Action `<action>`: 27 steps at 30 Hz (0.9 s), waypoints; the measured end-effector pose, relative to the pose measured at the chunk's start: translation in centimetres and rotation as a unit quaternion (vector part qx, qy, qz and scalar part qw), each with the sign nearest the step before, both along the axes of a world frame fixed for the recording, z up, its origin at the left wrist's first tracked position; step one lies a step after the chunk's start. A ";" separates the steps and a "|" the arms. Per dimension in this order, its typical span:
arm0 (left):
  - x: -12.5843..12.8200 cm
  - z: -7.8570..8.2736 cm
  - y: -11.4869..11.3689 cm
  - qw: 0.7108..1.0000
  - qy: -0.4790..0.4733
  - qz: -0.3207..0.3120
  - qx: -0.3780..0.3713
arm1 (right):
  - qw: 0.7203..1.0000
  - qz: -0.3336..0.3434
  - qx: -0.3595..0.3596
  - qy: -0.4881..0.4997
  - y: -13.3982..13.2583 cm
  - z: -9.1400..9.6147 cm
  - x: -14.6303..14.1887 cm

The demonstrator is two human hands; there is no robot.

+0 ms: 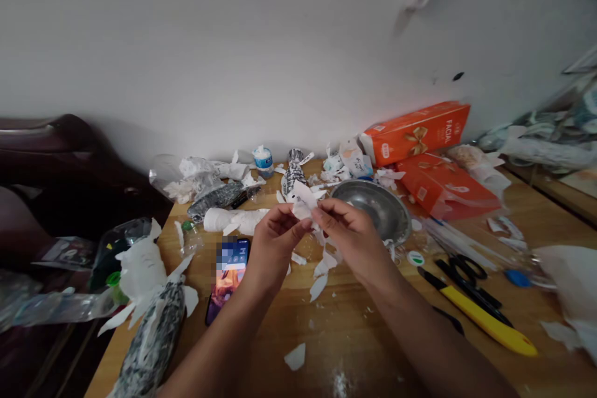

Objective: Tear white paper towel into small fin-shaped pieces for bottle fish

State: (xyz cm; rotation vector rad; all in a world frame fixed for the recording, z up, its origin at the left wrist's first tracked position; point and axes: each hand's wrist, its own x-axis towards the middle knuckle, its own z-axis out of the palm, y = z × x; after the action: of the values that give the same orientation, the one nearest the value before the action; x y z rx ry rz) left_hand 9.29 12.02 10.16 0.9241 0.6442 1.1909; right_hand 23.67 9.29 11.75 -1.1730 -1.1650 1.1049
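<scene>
Both my hands are raised over the middle of a wooden table [354, 336] and pinch the same piece of white paper [302, 199]. My left hand [272, 242] grips its left edge with thumb and fingers closed. On its right edge my right hand [352, 233] does the same. White paper scraps [321, 270] lie on the table just below the hands. A metal bowl [379, 208] sits right behind my right hand. A lit phone [228, 277] lies to the left of my left wrist.
Two orange facial tissue boxes [420, 130] lie at the back right. A yellow utility knife [485, 317] and black scissors [466, 273] lie at right. A paper-covered bottle shape [152, 336] lies at the front left. Plastic bags [186, 180] and a small bottle [263, 160] crowd the wall. A dark sofa [56, 161] stands at left.
</scene>
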 end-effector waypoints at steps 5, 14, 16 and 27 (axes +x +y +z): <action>-0.2 0.2 -0.1 0.999 -0.026 -0.017 0.011 | 0.998 0.018 -0.024 0.054 0.2 -0.3 -0.2; 0.0 0.9 0.1 0.998 -0.058 0.039 0.006 | 1.000 0.003 -0.005 0.010 -0.1 0.1 -0.6; 0.0 1.0 0.1 0.998 -0.058 0.035 0.001 | 1.000 -0.011 0.010 -0.017 -0.3 0.2 -0.5; -0.1 2.1 -0.2 0.991 -0.123 0.016 -0.048 | 0.999 0.032 -0.006 -0.031 -0.8 1.1 -0.5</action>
State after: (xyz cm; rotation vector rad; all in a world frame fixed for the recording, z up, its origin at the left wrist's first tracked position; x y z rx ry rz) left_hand 9.15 11.85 12.24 0.6756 0.5129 1.2670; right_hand 23.21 8.53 12.88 -1.1923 -1.2528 1.1319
